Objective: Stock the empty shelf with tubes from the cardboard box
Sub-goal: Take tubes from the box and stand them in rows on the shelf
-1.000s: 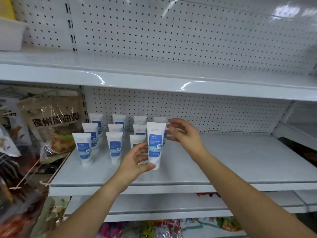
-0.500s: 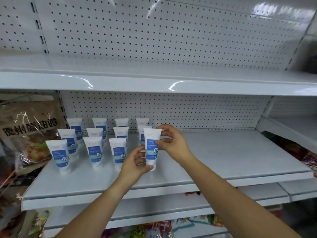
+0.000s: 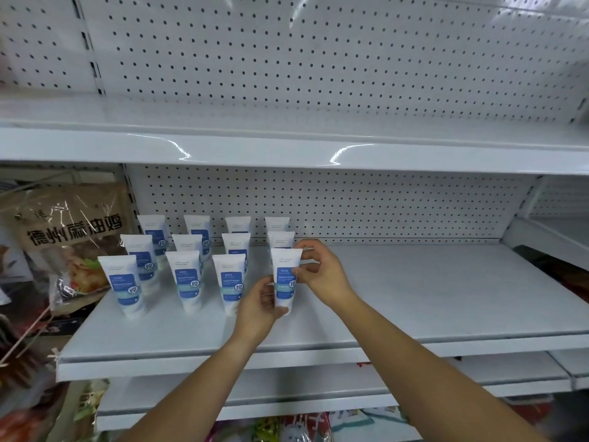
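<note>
A white tube with a blue label (image 3: 284, 279) stands cap-down at the right end of the front row on the white shelf (image 3: 414, 298). My left hand (image 3: 259, 309) grips its lower part and cap. My right hand (image 3: 322, 271) pinches its upper edge and label side. Several matching tubes (image 3: 188, 282) stand in rows to its left and behind it. The cardboard box is out of view.
A brown snack bag (image 3: 70, 237) hangs left of the shelf, close to the leftmost tubes. Another white shelf (image 3: 287, 148) runs overhead. The right half of the tube shelf is bare. Coloured packets (image 3: 287, 429) lie on a lower level.
The view has shifted a little. Both hands have kept hold of the tube; it has sunk slightly and now stands in line with the front row.
</note>
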